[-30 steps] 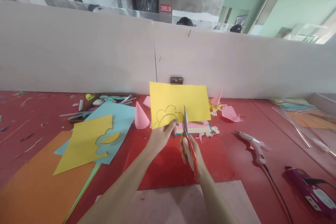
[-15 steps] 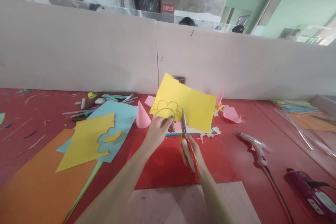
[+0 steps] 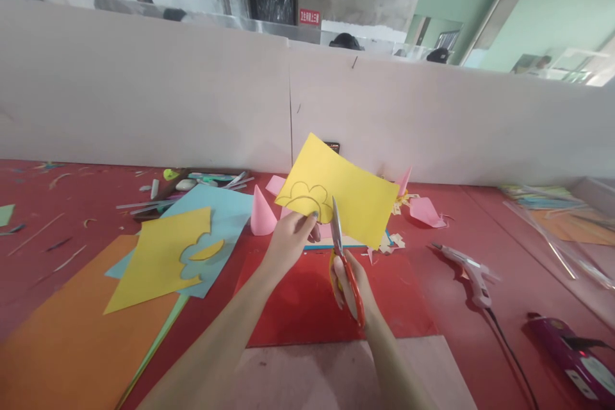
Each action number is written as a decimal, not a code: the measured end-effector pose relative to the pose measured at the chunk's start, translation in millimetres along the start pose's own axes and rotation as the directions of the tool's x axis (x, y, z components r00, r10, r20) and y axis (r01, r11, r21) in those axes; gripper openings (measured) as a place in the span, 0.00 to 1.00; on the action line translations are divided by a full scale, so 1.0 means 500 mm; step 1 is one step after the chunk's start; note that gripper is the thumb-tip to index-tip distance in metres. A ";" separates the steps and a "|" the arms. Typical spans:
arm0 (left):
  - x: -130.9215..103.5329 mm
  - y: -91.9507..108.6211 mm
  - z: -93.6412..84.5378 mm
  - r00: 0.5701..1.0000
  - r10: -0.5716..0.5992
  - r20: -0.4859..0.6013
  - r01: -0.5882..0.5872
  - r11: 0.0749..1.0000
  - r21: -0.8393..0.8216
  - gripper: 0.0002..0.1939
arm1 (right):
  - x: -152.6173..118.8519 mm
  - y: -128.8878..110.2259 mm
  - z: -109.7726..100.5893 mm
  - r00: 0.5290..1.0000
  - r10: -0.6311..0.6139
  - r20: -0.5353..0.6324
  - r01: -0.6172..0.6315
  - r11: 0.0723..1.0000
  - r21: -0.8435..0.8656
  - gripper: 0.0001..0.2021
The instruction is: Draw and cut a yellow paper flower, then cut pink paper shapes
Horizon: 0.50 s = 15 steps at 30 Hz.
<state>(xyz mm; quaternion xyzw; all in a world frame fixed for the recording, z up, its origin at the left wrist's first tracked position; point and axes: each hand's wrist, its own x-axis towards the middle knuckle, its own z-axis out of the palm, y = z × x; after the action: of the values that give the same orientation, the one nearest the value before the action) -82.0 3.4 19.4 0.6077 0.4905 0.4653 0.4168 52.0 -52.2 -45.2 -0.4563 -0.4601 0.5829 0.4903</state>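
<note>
Head view: left hand [image 3: 287, 240] pinches yellow sheet [image 3: 348, 189] at its lower edge, sheet tilted, up off table [image 3: 461, 327]. Right hand [image 3: 359, 277] grips scissors [image 3: 337, 227] by handles, blades at sheet, just right of drawn scallops. 1 upright pink cone [image 3: 262, 216] left, glue gun [image 3: 475, 278] right.

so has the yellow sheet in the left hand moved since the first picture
Yes: the held yellow sheet has turned clockwise; against the left pink cone, its lower left corner has risen from base level to well above that.
</note>
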 end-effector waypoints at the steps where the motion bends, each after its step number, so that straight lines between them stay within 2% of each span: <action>1: 0.001 0.000 -0.001 1.000 0.004 -0.006 -0.004 1.000 -0.008 0.16 | 0.000 0.000 0.000 1.000 0.000 0.004 0.000 1.000 -0.005 0.21; 15: 0.002 -0.002 -0.008 0.999 0.036 -0.032 -0.037 0.998 -0.053 0.13 | 0.000 0.002 0.003 1.000 0.019 0.001 -0.019 0.999 -0.026 0.20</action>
<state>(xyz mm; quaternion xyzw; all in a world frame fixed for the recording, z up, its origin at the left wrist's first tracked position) -85.9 4.5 19.6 0.5979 0.4730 0.4950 0.4168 50.5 -52.4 -46.0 -0.4666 -0.4634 0.5818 0.4786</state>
